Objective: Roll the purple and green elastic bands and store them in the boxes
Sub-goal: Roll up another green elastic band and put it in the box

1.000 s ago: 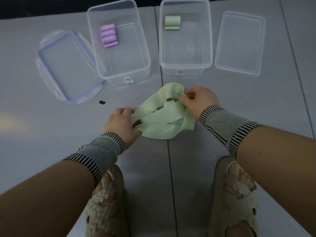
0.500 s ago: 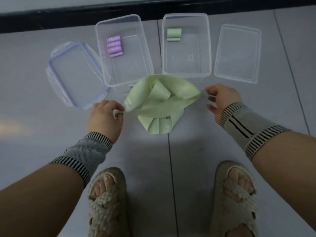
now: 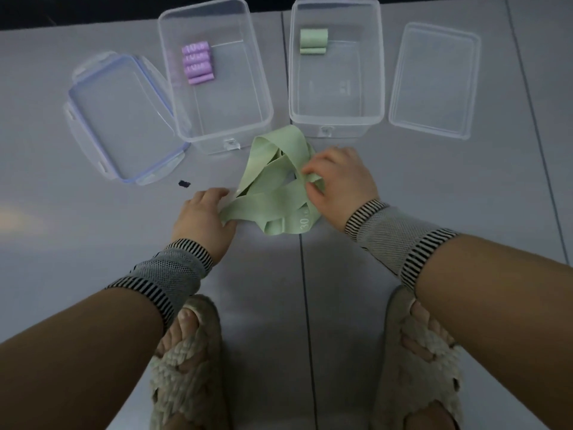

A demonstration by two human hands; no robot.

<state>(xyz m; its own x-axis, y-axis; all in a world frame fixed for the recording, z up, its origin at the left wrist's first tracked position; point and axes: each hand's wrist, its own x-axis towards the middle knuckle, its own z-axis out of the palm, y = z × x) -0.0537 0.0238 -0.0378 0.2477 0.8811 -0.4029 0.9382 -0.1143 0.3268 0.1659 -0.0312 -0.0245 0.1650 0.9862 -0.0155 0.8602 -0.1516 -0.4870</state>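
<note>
So the green band [image 3: 273,193] is a tangled heap on the floor right in front of the two open boxes, probably kept close so the finished roll only has a short trip. The left hand [image 3: 203,220] grips one end, the right hand [image 3: 336,178] pinches a strap, looks like they're untangling it flat before rolling. Purple rolls [image 3: 197,63] sit in the left box [image 3: 217,131], green rolls [image 3: 313,41] in the right box [image 3: 335,119], so colours stay sorted.

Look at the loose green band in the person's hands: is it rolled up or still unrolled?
Unrolled. The green band lies in loose, tangled loops, gripped by the left hand and right hand.
</note>
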